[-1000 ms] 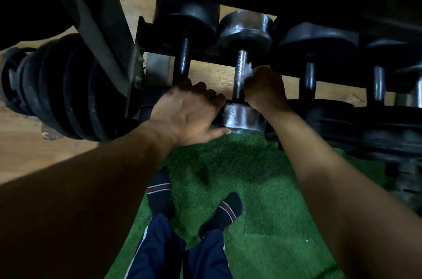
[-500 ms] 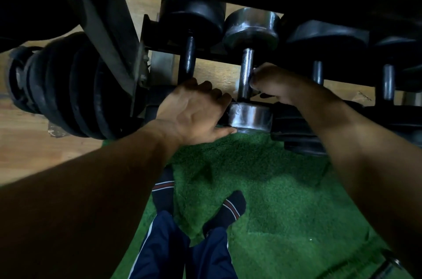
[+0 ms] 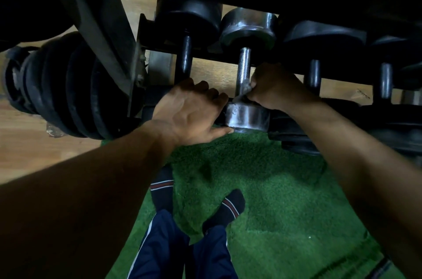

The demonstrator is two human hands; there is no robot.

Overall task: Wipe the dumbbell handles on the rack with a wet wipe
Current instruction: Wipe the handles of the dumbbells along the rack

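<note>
R hand (image 3: 277,87) slid down the chrome handle (image 3: 243,65) w/ wipe (image 3: 245,90) pinched in fingers; handle's long axis runs away from it. L hand (image 3: 191,112) fingers curled on near head (image 3: 245,116).

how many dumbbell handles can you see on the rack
4: black handle at left, chrome handle being wiped, two dark ones to the right. More may hide past the right edge.

Dark rack (image 3: 159,50) carries a row of dumbbells (image 3: 247,73).
</note>
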